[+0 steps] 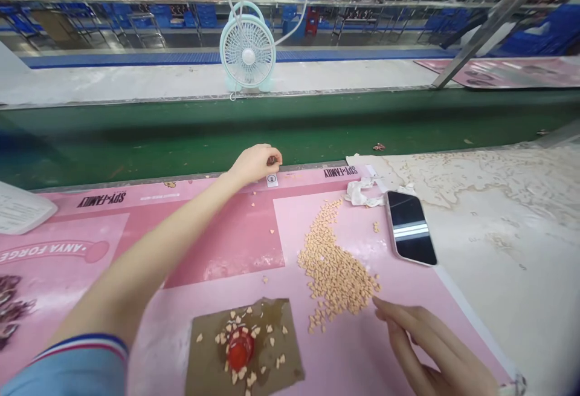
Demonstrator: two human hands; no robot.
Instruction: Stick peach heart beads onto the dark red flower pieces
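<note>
My left hand (257,163) is stretched forward to the far edge of the pink mat (217,233), its fingers curled round a small dark object that is mostly hidden. At the lower right, my right hand (428,338) has its thumb and forefinger close together beside the pile of small tan pieces (338,269); anything between the fingertips is too small to tell. A brown sheet (203,366) lies nearer me, with a red round item (239,350) and scattered tan pieces on it.
A phone (411,227) lies right of the pile, near crumpled white tissue (362,193). Dark reddish pieces (11,308) sit at the far left. Beyond the mat runs a green belt (181,136), with a fan (248,54) behind it. A metal post (489,27) slants at the right.
</note>
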